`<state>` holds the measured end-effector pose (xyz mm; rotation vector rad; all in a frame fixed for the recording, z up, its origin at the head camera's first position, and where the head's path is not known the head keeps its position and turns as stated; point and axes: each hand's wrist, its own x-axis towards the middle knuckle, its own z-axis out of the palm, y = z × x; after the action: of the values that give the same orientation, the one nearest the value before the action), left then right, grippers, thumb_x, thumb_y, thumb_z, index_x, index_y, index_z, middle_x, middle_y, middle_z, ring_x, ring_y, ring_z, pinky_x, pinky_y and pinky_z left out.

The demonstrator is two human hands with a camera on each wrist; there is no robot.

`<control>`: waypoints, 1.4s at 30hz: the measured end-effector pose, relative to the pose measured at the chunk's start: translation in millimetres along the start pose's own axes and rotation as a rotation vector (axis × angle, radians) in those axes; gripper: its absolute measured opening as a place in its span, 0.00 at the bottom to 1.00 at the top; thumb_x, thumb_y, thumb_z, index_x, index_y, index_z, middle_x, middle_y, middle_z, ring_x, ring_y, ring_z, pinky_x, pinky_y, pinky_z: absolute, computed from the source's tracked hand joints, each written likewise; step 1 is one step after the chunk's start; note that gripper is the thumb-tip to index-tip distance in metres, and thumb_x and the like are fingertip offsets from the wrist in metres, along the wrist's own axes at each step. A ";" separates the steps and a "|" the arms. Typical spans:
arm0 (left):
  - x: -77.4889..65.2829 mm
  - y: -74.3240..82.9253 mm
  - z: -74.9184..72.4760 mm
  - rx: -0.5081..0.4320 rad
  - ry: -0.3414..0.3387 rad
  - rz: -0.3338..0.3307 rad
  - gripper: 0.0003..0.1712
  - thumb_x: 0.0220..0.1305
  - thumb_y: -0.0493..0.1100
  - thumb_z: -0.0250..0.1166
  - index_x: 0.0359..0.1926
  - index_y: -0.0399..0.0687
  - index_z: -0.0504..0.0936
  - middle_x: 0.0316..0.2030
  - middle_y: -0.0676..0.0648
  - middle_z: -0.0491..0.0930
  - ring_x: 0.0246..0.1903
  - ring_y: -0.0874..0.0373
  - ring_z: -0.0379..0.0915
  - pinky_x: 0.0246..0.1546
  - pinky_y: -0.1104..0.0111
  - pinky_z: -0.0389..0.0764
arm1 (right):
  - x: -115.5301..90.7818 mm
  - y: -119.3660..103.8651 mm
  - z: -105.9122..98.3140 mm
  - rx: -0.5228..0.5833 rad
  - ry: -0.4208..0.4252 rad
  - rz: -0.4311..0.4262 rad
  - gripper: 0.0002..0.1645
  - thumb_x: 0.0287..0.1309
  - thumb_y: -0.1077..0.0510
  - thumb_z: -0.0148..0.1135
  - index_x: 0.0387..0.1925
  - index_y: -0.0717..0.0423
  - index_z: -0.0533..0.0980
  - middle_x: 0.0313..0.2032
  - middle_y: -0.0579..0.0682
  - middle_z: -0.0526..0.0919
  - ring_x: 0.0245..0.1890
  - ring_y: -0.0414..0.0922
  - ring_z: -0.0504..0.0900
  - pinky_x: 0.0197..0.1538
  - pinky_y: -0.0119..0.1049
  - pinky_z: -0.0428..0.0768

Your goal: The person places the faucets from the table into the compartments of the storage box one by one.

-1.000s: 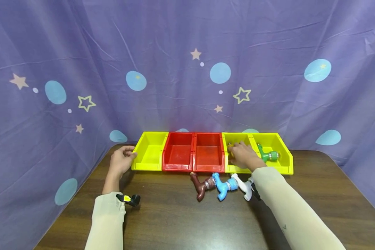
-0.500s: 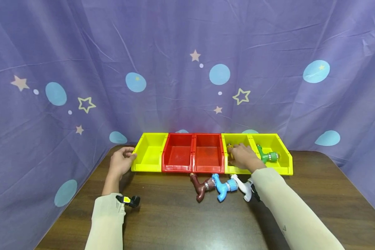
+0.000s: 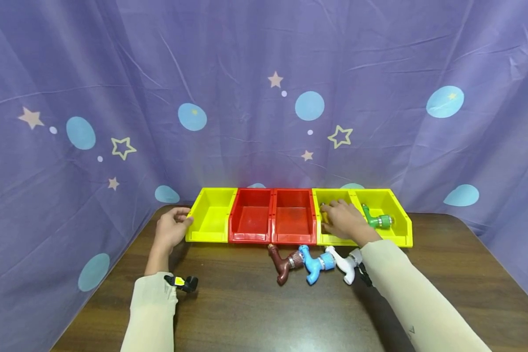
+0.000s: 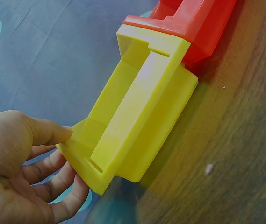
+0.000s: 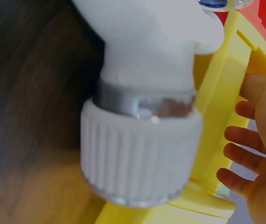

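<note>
Yellow tap (image 3: pixel 323 214) lies in the second bin (image 3: pixel 334 241) from the right, mostly hidden by the right hand (image 3: pixel 344 221), whose fingers are loosely spread. The left hand (image 3: pixel 172 228) pinches the rim of the leftmost bin (image 3: pixel 208 236). Bins line the far edge of the worktop (image 3: pixel 246 303), a green tap (image 3: pixel 373 220) in the rightmost bin (image 3: pixel 398 241); a brown tap (image 3: pixel 283 267), blue tap (image 3: pixel 313 266) and white tap (image 3: pixel 346 266) lie just in front.

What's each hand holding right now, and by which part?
Left hand: leftmost yellow bin, pinched by its outer side edge. Right hand: inside second bin from right; can't tell whether it holds anything.
</note>
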<state>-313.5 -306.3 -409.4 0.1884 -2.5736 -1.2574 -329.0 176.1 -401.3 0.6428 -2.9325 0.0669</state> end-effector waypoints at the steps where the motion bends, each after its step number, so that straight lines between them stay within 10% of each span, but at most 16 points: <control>1: 0.2 0.0 0.1 0.000 -0.001 0.000 0.20 0.72 0.40 0.63 0.61 0.37 0.78 0.46 0.39 0.77 0.45 0.47 0.74 0.38 0.67 0.77 | -1.2 0.5 -0.9 -0.001 0.015 -0.011 0.27 0.65 0.48 0.68 0.60 0.57 0.78 0.50 0.58 0.82 0.48 0.57 0.76 0.53 0.57 0.77; 42: 0.2 -0.1 0.0 0.012 0.009 -0.007 0.20 0.72 0.41 0.63 0.61 0.38 0.79 0.47 0.39 0.78 0.44 0.47 0.75 0.38 0.68 0.77 | -91.2 -6.3 -10.8 -0.107 0.238 -0.397 0.24 0.57 0.47 0.76 0.51 0.53 0.82 0.41 0.49 0.81 0.42 0.50 0.78 0.45 0.47 0.79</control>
<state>-313.8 -306.4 -409.5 0.2053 -2.5752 -1.2407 -243.0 208.8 -403.7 1.0996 -2.5123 -0.0510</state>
